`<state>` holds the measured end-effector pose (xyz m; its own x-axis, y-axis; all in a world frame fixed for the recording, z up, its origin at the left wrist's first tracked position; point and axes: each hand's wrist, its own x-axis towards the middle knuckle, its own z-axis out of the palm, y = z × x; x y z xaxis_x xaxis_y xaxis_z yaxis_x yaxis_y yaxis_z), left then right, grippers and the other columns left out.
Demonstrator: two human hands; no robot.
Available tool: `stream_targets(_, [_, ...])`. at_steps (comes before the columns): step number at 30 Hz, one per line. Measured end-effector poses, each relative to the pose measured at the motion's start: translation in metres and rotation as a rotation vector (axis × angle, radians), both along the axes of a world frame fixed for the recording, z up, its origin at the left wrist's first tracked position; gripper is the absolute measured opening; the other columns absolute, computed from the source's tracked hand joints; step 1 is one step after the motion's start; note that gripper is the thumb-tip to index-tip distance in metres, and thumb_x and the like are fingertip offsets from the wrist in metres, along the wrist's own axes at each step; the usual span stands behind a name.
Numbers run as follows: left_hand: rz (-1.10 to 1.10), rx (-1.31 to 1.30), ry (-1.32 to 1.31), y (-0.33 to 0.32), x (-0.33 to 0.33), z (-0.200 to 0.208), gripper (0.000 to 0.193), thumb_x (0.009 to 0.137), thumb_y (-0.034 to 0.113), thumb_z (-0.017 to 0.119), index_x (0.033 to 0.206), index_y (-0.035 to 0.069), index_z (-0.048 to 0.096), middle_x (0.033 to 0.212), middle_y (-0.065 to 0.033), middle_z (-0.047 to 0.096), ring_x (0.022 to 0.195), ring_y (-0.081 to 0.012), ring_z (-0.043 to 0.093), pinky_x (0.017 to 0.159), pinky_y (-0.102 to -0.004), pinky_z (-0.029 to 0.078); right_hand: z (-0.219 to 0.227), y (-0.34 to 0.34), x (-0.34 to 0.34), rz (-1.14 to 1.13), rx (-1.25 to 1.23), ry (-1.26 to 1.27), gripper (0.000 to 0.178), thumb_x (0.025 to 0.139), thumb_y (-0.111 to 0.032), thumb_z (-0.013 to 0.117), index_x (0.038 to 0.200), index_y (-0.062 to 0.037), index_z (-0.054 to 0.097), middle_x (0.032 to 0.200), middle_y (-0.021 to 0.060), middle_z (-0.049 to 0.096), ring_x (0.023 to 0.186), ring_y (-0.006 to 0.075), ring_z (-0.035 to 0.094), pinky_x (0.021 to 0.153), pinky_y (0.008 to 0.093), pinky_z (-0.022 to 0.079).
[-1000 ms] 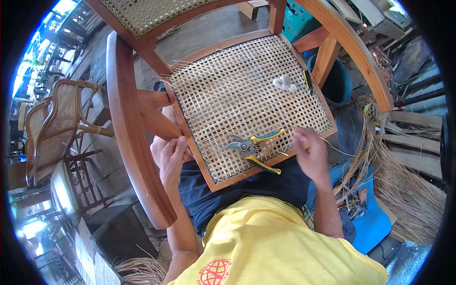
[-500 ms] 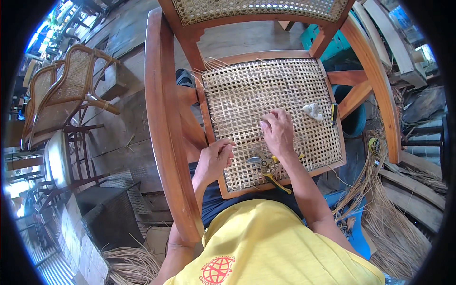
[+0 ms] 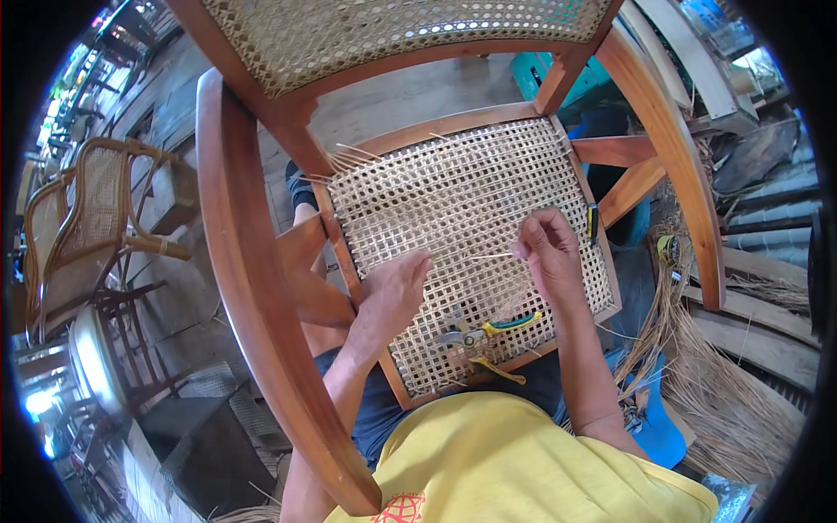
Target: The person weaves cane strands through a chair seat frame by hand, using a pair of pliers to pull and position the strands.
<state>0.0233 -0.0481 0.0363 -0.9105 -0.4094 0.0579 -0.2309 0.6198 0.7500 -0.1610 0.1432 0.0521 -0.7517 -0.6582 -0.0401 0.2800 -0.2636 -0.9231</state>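
A wooden armchair with a woven cane seat (image 3: 471,192) stands in front of me. Above the seat's right half, my right hand (image 3: 551,253) is closed in a pinch on a thin cane strand (image 3: 493,256), whose free end points left. My left hand (image 3: 394,292) rests over the seat's left side, thumb and fingers pressed together; whatever may be between them is hidden. Pruning shears (image 3: 471,338) with yellow and green handles lie spread on the near part of the seat, below both hands. A black and yellow cutter knife (image 3: 593,225) lies at the seat's right edge.
The chair's left armrest (image 3: 253,279) and right armrest (image 3: 671,131) flank my arms. Loose cane ends (image 3: 353,157) stick up at the far left corner. Bundled cane strands (image 3: 715,383) lie at right; other rattan chairs (image 3: 109,209) stand at left.
My right hand has moved right over the seat, and the strand now shows in its fingers. The white lump seen earlier is out of sight. The whole view has shifted.
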Motion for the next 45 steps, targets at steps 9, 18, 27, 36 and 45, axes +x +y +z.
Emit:
stream_targets(9, [-0.136,-0.181,-0.206,-0.017,-0.042,0.007,0.019,0.101,0.021,0.054,0.094,0.004,0.057,0.078,-0.0190,0.067,0.076,-0.0409,0.068,0.071,-0.0508,0.054,-0.010,0.019,-0.018,0.345,0.945,0.555,0.016,0.093,-0.014,0.067,0.097,0.0007,0.069,0.072,0.0074,0.063,0.066,0.0137,0.058,0.063,0.0323,0.046])
stream_targets(18, [-0.312,-0.268,-0.409,-0.013,-0.058,0.017,0.023,0.097,0.021,0.055,0.093,0.000,0.065,0.083,-0.0225,0.071,0.082,-0.0407,0.071,0.075,-0.0513,0.056,-0.004,0.014,-0.011,0.246,1.070,0.600,0.019,0.088,-0.021,0.069,0.092,-0.0035,0.075,0.088,0.0133,0.074,0.081,0.0287,0.072,0.075,0.0398,0.055])
stream_targets(27, [-0.363,-0.457,-0.539,0.005,-0.073,0.018,0.018,0.086,0.015,0.063,0.079,0.000,0.070,0.076,-0.0218,0.070,0.080,-0.0398,0.073,0.074,-0.0503,0.057,-0.001,0.016,-0.008,0.064,0.993,0.797,0.015,0.085,-0.022,0.070,0.087,-0.0086,0.076,0.084,0.0091,0.071,0.078,0.0289,0.069,0.074,0.0403,0.055])
stream_targets(36, [-0.164,-0.291,-0.330,0.024,-0.051,0.004,0.016,0.094,0.014,0.062,0.090,0.000,0.069,0.081,-0.0206,0.073,0.077,-0.0359,0.073,0.068,-0.0433,0.059,-0.014,-0.005,-0.001,0.241,1.047,0.704,0.014,0.088,-0.020,0.067,0.087,-0.0091,0.075,0.088,0.0087,0.072,0.081,0.0246,0.070,0.076,0.0382,0.056])
stream_targets(45, [-0.065,0.426,-0.514,-0.004,-0.052,0.001,0.035,0.100,0.031,0.057,0.098,-0.002,0.070,0.088,-0.0233,0.072,0.082,-0.0393,0.070,0.074,-0.0488,0.052,-0.001,-0.008,0.012,0.278,1.138,0.673,0.020,0.090,-0.025,0.065,0.097,-0.0126,0.078,0.078,0.0059,0.074,0.071,0.0226,0.070,0.070,0.0382,0.055])
